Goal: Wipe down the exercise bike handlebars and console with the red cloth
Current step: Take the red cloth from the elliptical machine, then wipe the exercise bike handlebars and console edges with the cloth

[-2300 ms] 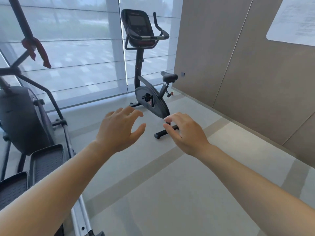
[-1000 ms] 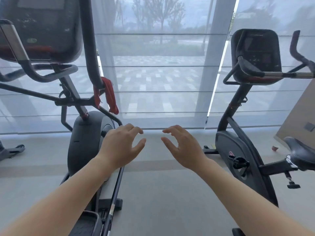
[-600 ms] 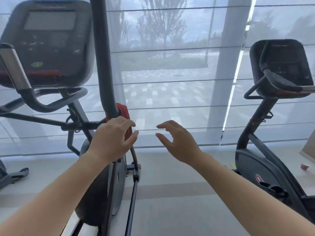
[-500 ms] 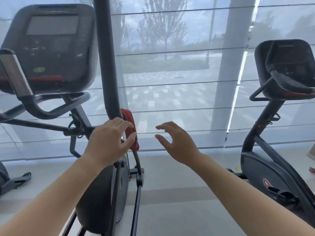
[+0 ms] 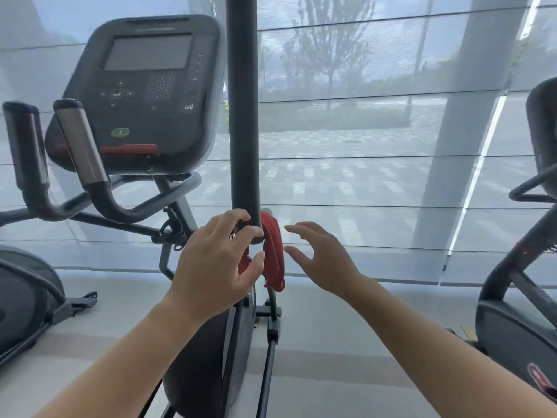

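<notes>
The red cloth point(image 5: 273, 257) hangs draped over a joint just below the thick black upright arm point(image 5: 243, 116) of an elliptical machine. My left hand point(image 5: 217, 267) is at that joint. Its fingers curl over the arm's lower end and its thumb presses the cloth from below, with red fabric showing between thumb and fingers. My right hand point(image 5: 321, 260) hovers just right of the cloth, fingers spread and relaxed, holding nothing. The exercise bike point(image 5: 518, 312) stands at the right edge; only part of its console point(image 5: 542, 125) and handlebar point(image 5: 530, 188) shows.
The elliptical's console point(image 5: 141, 95) and its fixed grips point(image 5: 80, 143) fill the upper left. Its dark housing point(image 5: 199, 357) stands right in front of me. A shaded window wall point(image 5: 361, 146) runs behind both machines. Grey floor point(image 5: 346, 342) lies between the elliptical and the bike.
I have come closer to the elliptical. My left hand has closed in around the cloth at the arm's lower end, and my right hand has drawn nearer to the cloth.
</notes>
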Demonstrator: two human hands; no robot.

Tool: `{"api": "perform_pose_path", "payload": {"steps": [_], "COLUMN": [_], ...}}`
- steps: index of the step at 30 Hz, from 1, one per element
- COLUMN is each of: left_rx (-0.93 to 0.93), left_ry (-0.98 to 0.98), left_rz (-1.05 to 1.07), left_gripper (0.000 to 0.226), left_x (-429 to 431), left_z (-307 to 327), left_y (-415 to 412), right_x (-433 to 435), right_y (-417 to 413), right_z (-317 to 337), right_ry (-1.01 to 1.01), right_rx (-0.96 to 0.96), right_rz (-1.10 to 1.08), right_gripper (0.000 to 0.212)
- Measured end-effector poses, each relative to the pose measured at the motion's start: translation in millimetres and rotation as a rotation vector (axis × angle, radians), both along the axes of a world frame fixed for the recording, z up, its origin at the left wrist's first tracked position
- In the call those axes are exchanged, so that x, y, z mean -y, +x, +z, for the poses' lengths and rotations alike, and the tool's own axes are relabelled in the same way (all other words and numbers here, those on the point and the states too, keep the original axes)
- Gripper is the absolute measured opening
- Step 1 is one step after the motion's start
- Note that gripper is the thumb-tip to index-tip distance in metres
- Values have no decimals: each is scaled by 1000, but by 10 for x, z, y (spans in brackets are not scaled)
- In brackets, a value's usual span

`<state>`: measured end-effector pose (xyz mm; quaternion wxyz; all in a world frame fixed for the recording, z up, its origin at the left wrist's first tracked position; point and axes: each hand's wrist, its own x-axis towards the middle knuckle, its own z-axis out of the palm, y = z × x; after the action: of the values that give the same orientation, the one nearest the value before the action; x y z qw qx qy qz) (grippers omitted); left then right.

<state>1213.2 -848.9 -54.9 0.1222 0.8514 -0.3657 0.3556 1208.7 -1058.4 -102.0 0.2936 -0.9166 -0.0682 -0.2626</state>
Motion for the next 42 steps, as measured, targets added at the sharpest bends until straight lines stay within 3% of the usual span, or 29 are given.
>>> {"api": "perform_pose_path", "payload": {"steps": [10,16,24,31,37,42], "left_rx": [-82,-89,-185,-289,-362,-414], "left_ry": [15,-11,16,42,62,117], "left_rz": [58,38,-70,-195,-348,-506], "left_gripper": [36,34,33,39,26,28], "left_x": [-73,-48,119,805,1716,2560], "left_z": [-49,-54,-205,-334,-459,-512], "left_y": [-41,-55,-80,-148,-410,-829], "right_x": [-272,-207,309,930,1569,2120], "right_y": [345,394,-34,-740,-1469,-2140], "right_z": [50,36,-49,-155,-211,-254], "right_ry": [137,264,332,303,264,242], "right_rx": [-16,74,204,130,108,16], "right_rz": [92,5,-180,-298,-396,-500], "right_gripper": [52,22,17,22,26,26]}}
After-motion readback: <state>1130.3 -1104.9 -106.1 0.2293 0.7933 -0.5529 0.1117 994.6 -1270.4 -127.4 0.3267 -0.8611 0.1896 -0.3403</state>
